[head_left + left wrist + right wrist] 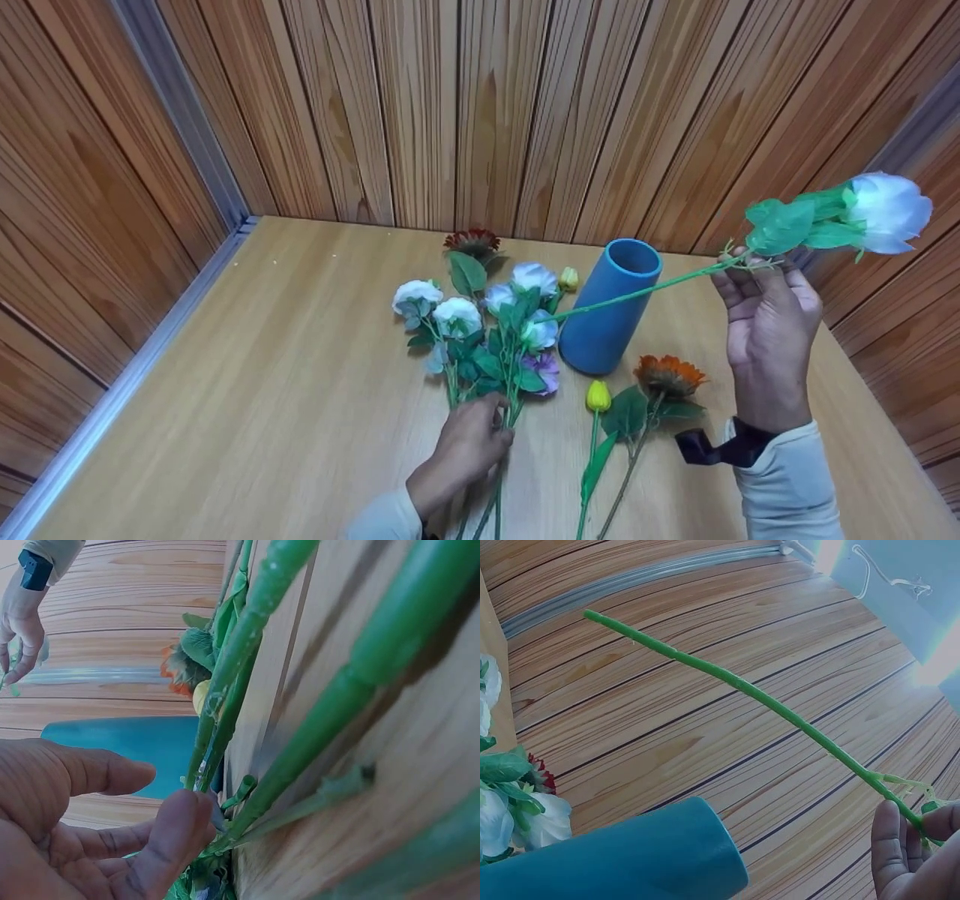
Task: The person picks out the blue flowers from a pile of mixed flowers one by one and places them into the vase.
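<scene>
Raised at the right, my right hand (772, 330) pinches an artificial white-blue rose (889, 214) by its green stem, just below the leaves. The bloom points right, and the long stem slants down left, passing in front of the blue vase (607, 315) in the head view. My left hand (465, 442) is low at the stems of a bunch of white flowers (457, 319) lying on the table. In the left wrist view, its thumb (120, 772) stands apart from the fingers, and a fingertip is against or very near a green stem (300, 757).
A yellow tulip (598, 396) and an orange flower (667, 375) lie between the hands on the wooden table (262, 390). A dark red flower (472, 244) and a purple flower (544, 371) are around the bunch. Wood-plank walls (420, 112) enclose the table.
</scene>
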Demonstrator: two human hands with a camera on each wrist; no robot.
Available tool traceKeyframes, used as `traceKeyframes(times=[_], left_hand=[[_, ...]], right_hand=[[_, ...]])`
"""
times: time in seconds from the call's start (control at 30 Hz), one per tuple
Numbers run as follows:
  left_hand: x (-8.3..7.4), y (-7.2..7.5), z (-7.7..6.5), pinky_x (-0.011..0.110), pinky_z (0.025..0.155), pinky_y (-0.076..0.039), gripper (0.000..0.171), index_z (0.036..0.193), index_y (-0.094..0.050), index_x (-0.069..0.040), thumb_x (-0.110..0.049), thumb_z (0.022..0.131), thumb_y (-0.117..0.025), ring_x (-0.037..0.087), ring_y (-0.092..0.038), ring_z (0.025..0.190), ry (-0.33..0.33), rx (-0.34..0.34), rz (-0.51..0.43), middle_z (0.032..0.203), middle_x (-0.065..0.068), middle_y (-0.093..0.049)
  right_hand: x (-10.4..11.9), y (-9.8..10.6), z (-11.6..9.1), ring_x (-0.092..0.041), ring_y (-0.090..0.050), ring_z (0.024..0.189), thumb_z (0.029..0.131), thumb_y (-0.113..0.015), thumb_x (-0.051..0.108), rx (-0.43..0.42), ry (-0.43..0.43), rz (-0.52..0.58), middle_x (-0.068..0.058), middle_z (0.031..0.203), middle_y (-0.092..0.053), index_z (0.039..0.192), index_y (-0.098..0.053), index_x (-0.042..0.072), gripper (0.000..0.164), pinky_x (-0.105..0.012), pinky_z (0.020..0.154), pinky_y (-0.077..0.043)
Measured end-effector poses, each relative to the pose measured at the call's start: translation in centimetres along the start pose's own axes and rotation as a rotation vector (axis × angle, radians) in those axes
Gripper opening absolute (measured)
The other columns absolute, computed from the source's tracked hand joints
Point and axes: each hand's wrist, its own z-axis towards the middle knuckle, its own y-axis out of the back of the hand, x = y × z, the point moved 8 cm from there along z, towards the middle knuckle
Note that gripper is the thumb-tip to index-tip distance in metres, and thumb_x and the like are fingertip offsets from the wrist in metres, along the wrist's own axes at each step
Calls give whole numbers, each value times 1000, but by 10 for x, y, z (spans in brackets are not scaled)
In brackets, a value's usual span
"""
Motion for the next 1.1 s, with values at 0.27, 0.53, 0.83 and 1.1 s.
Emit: traceKeyframes(times=[0.27, 0.53, 0.83, 1.1], left_hand=[[-1, 0, -1, 24, 35, -40, 34, 115, -54, -7, -11, 82, -62, 11, -52, 40, -5, -9, -43, 64, 0, -52], [1, 0, -2, 24, 33, -38, 42, 122, -47, -3, -12, 83, -60, 11, -52, 38, 31, -31, -28, 58, 1, -54], [0, 1, 0, 26, 39, -40, 38, 117, -52, -2, -6, 80, -60, 11, -51, 45, 17, -79, 24, 60, 0, -52], [4, -3, 1, 25, 37, -38, 29, 106, -56, -7, -6, 78, -64, 14, -53, 43, 61, -4, 6, 58, 1, -55]], right_hand=[[16, 6, 5, -33, -63, 74, 80, -59, -10, -31, 36, 6, -23, 86, -60, 111, -49, -10, 33, -40, 68, -51], [31, 12, 7, -34, -63, 74, 80, -59, -9, -51, 59, 14, -23, 85, -61, 110, -51, -10, 31, -40, 68, -51], [54, 19, 10, -34, -62, 72, 80, -59, -10, -84, 102, 27, -24, 85, -61, 111, -51, -10, 32, -40, 66, -51], [73, 22, 12, -34, -62, 68, 79, -60, -10, -114, 210, -18, -25, 86, -61, 109, -50, -11, 32, -39, 60, -52]])
